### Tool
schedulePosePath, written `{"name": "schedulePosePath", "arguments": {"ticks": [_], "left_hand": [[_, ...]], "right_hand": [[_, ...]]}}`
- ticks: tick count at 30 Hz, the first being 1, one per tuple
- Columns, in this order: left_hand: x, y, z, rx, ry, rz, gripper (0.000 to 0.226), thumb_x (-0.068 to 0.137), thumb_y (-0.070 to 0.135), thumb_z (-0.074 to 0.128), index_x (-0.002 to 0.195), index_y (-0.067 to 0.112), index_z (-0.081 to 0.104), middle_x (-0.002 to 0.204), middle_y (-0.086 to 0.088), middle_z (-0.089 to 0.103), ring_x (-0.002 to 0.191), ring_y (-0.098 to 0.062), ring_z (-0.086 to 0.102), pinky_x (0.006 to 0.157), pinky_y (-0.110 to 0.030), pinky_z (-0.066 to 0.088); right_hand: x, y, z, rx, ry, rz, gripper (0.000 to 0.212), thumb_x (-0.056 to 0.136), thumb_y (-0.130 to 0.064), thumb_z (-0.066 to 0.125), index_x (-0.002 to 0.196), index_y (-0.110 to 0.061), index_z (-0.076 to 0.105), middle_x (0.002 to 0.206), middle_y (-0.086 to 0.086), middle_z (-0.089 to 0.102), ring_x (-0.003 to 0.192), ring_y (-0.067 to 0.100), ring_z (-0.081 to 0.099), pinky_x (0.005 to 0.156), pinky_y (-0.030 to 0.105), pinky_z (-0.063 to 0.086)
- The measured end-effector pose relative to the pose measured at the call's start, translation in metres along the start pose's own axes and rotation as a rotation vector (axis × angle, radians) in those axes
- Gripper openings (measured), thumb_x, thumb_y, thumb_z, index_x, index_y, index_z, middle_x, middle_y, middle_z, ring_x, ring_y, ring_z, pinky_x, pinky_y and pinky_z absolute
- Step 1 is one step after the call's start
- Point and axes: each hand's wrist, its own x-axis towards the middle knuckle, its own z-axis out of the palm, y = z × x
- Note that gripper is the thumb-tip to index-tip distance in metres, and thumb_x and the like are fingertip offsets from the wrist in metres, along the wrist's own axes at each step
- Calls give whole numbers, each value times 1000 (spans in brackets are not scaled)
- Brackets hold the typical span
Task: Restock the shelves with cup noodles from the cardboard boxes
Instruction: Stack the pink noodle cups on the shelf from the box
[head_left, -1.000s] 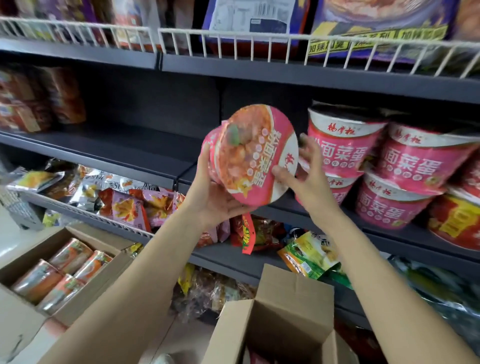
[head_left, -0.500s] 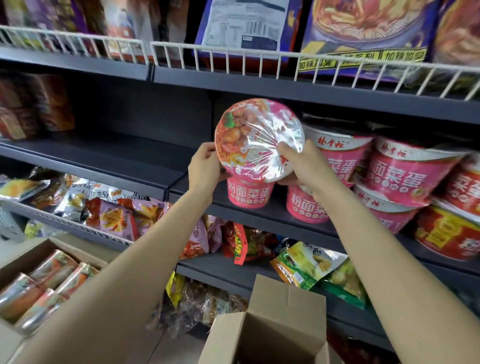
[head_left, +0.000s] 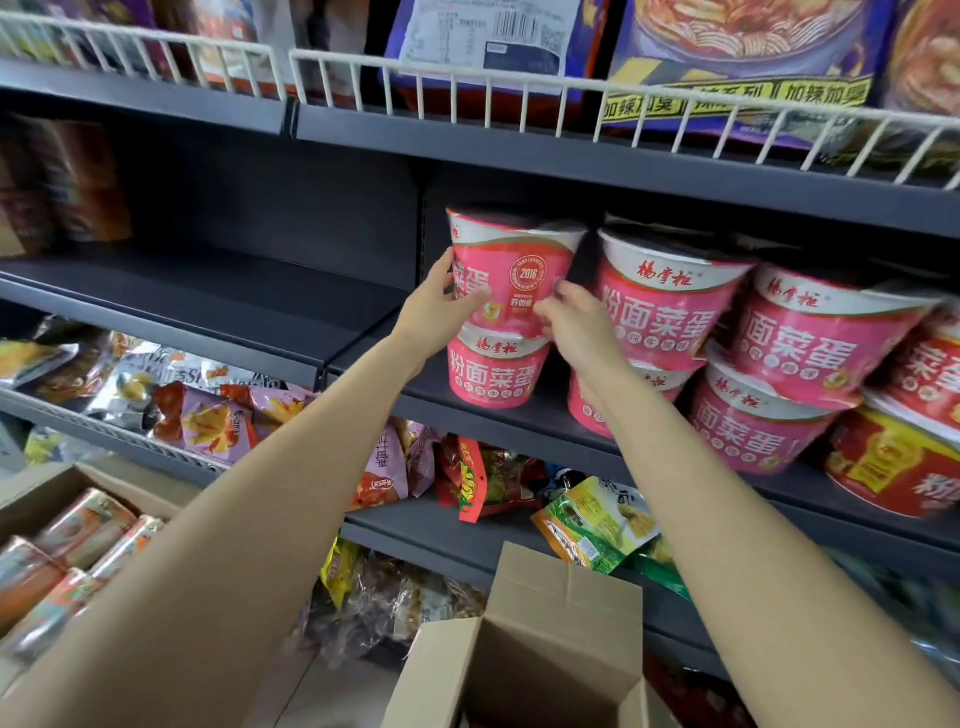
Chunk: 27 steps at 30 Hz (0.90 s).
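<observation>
At the left edge a cardboard box (head_left: 31, 499) of wrapped packs is running out of view, and a second box (head_left: 545, 639) is cut off at the bottom. I am gripping a pink noodle cup (head_left: 514, 270) between my left hand (head_left: 434, 317) and my right hand (head_left: 576, 327), which is hiding part of the cups behind it. The cup is standing upright, lid up, on another cup (head_left: 498, 371) on the middle shelf (head_left: 363, 364), label turned partly away.

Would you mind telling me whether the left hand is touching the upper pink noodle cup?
Touching. The head view shows the left hand with its fingers wrapped against the side of the upper pink cup.
</observation>
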Motion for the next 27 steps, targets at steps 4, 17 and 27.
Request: {"name": "schedulePosePath", "arguments": {"ticks": [4,17,27], "left_hand": [[0,-30,4,144,116,-103,70,90,35,61,148,25,22,142,-6,36,121,-22,46,89,-28,39],[66,-78,59,362,280,-41,52,83,46,66,120,10,55,116,-3,62,108,-19,57,82,-28,41],[44,-91,31,320,112,166,35,100,34,39,128,23,57,129,7,59,117,-7,52,90,-17,35]], "right_hand": [[-10,27,9,-234,3,-94,48,94,-20,52,141,-18,40,137,-1,44,118,14,49,99,35,45],[22,75,34,-1010,-45,-370,79,86,9,54,151,-3,9,157,17,0,128,30,42,97,32,43],[24,95,40,-852,-26,-391,67,90,-1,51,149,-4,19,157,12,18,145,25,16,118,31,14]]}}
